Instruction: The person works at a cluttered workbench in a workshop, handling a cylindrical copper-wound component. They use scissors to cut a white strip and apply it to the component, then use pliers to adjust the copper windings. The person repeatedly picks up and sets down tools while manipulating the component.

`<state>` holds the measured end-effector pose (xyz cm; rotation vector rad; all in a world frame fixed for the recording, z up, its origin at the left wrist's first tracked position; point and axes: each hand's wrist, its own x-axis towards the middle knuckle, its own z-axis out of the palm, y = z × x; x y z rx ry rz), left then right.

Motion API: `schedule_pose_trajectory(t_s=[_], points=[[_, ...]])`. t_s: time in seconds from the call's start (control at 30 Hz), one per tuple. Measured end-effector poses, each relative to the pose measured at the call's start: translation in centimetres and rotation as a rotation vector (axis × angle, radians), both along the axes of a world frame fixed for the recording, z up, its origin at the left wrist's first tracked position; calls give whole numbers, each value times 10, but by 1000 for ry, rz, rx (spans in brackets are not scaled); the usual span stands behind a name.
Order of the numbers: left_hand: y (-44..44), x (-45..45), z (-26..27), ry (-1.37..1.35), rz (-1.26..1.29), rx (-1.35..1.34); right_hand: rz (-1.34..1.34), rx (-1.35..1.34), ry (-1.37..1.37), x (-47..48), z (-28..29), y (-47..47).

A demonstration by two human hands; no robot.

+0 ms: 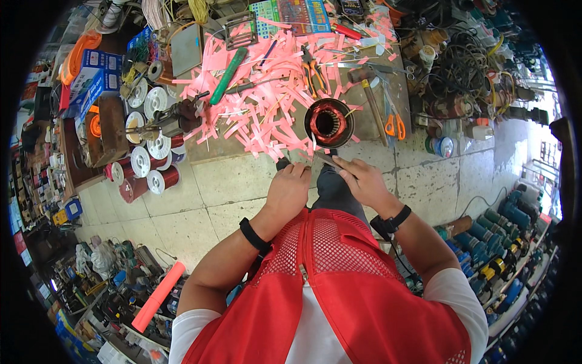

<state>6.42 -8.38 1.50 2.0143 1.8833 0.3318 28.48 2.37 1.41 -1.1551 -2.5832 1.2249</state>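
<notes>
Near the front edge of the worktable, my right hand (359,178) grips a flat grey tool (326,160), perhaps a blade, pointing up and left. Beside its tip, my left hand (291,182) has curled fingers at a thin pale strip (313,144); the grip itself is hidden. Just beyond both hands, a motor stator with copper windings (329,123) stands with its round opening upward. Pink paper strips (268,109) lie heaped left of it. Orange-handled scissors (394,126) and a hammer (373,109) lie to its right.
Pliers (313,73) and a green-handled tool (228,75) lie on the strips. A vise (184,116) stands at the table's left, near spools of copper wire (156,182). Coiled cables (459,59) crowd the right. Motors and pumps (482,245) line the lower right floor.
</notes>
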Motion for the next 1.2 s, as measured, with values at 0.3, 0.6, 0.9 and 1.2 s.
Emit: schedule_pose_trajectory(t_s=[0.3, 0.6, 0.9, 1.2], points=[[-1, -2, -2, -3, 14, 24, 35, -95, 63, 1, 0, -6], [3, -2, -4, -36, 56, -6, -47, -349, 113, 3, -4, -17], [12, -21, -61, -1816, 604, -917, -166, -303, 285, 13, -5, 0], [2, 3, -49, -1711, 638, -451, -30, -220, 58, 2, 12, 10]])
